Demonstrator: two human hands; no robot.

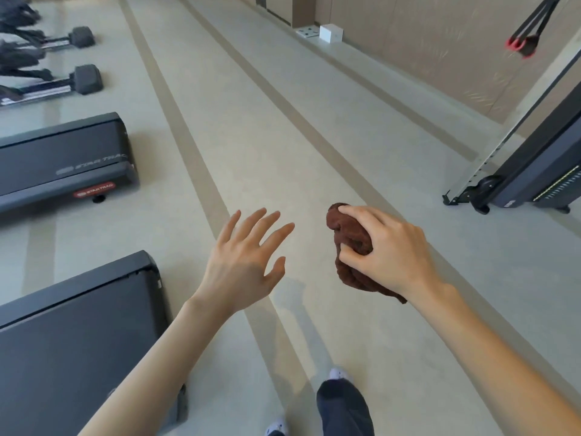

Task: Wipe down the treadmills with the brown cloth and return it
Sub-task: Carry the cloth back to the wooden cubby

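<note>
My right hand (388,250) grips the bunched brown cloth (347,237) in the air over the floor, fingers and thumb curled round it. To its left my left hand (245,262) is held out with fingers spread and holds nothing. Two dark treadmills have their rear ends at the left: the near treadmill (72,341) at the lower left and the far treadmill (63,158) above it, marked STAR TRAC. Both hands are to the right of the treadmills and touch neither.
A beige floor aisle (267,136) with darker stripes runs ahead. Rowing-type machines with black feet (85,80) stand at the far left. A black cable machine base (534,171) is at the right. A white box (331,33) sits by the far wall. My legs and shoes (339,407) are below.
</note>
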